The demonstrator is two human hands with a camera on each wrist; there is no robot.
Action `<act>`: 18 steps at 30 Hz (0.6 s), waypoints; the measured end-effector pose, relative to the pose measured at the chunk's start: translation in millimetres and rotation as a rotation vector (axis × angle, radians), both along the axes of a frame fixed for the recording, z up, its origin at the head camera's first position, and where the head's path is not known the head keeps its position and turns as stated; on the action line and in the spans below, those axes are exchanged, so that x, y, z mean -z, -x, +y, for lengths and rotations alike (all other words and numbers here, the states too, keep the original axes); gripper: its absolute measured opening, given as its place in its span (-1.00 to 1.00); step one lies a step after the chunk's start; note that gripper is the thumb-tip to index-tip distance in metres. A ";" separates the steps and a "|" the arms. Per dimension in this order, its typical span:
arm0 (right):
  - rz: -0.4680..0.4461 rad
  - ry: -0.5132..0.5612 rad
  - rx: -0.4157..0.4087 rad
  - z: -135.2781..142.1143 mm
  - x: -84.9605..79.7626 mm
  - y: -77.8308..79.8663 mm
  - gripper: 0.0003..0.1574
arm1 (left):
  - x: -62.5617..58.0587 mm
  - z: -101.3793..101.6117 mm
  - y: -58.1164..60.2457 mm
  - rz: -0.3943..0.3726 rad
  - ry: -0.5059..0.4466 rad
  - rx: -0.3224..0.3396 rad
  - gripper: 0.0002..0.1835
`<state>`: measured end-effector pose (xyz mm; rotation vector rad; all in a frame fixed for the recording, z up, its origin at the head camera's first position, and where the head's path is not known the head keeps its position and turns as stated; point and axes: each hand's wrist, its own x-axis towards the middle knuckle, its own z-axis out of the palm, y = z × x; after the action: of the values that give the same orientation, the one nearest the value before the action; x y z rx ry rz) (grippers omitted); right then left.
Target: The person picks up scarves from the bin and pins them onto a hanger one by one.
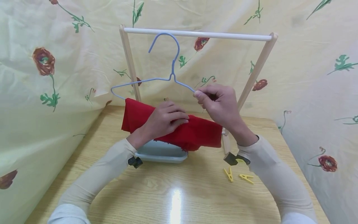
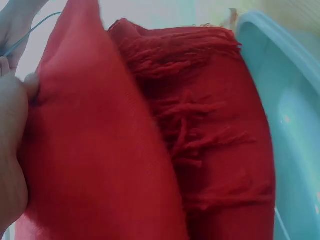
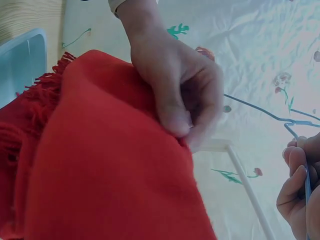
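A blue wire hanger (image 1: 156, 79) is held up over the table, its hook pointing upward. My right hand (image 1: 219, 105) pinches its right shoulder between thumb and fingers. Over the hanger's lower part hangs a folded red scarf (image 1: 204, 130) with a fringe. My left hand (image 1: 167, 119) grips the scarf's upper edge near the middle, thumb and fingers bent on the cloth. In the right wrist view the left hand (image 3: 170, 80) pinches that edge, and the right hand (image 3: 300, 185) is curled round the wire. The left wrist view shows the fringed layer (image 2: 215, 125) beneath the smooth outer one.
Behind the hanger stands a rack with a white rail (image 1: 195, 32) and wooden posts (image 1: 257, 71). A light blue tray (image 1: 162, 158) sits below the scarf. Yellow clothespins (image 1: 228, 175) lie on the wooden table (image 1: 134, 193) at the right. Flowered cloth (image 1: 84, 56) surrounds the table.
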<state>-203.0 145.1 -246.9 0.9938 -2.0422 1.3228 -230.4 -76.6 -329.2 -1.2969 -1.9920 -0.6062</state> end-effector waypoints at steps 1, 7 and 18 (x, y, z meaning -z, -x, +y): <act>0.001 0.001 -0.005 -0.1 -1.1 -0.5 -0.96 | 0.0 -0.2 0.2 0.004 0.027 0.008 -0.59; 0.001 -0.010 -0.009 -1.0 -1.8 -2.1 -0.96 | -0.4 1.3 -1.8 -0.010 0.138 -0.020 -0.52; -0.009 -0.034 -0.029 -2.9 3.1 -5.8 -0.93 | -8.7 5.8 -3.3 -0.116 -0.077 -0.111 -0.76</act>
<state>-197.2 142.2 -249.9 1.0382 -2.0702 1.3134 -227.1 -70.8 -320.5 -1.1200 -2.0977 -0.7114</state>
